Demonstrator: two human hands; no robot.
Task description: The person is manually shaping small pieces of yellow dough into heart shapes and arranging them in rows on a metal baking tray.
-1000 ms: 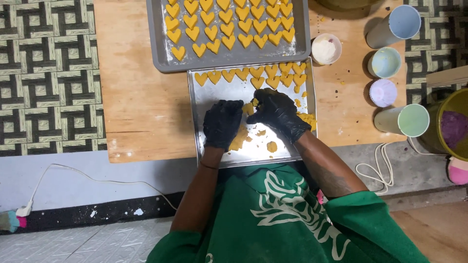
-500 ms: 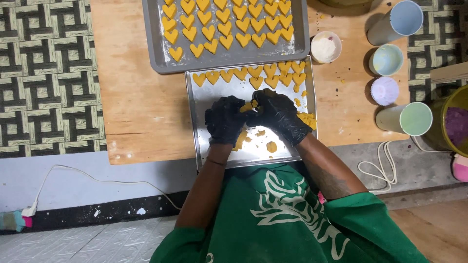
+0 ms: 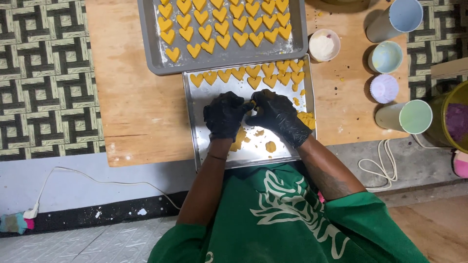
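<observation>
Head view: both gloved hands, left hand point(image 3: 223, 115) and right hand point(image 3: 279, 114), pinch one small dough piece point(image 3: 251, 103) together over the near tray point(image 3: 195, 126). At twelve o'clock, the far tray point(image 3: 148, 44) looks full of hearts; the near one has one row, scraps left. Wooden board point(image 3: 126, 112), patterned floor mat point(image 3: 39, 73), cups point(image 3: 385, 56) at three o'clock.

The scene is evenly and fairly brightly lit from overhead, with soft, short shadows. The bare floor of the shiny rectangular metal baking tray point(image 3: 209, 141) throws back a pale glare, strongest near its lower edge. The two black-gloved hands, left point(image 3: 223, 115) and right point(image 3: 279, 114), read as dark masses with little surface detail. Focus is sharp across the light wooden board point(image 3: 131, 112). The patterned woven mat point(image 3: 44, 73) shows slight bowing toward the frame edge.
</observation>
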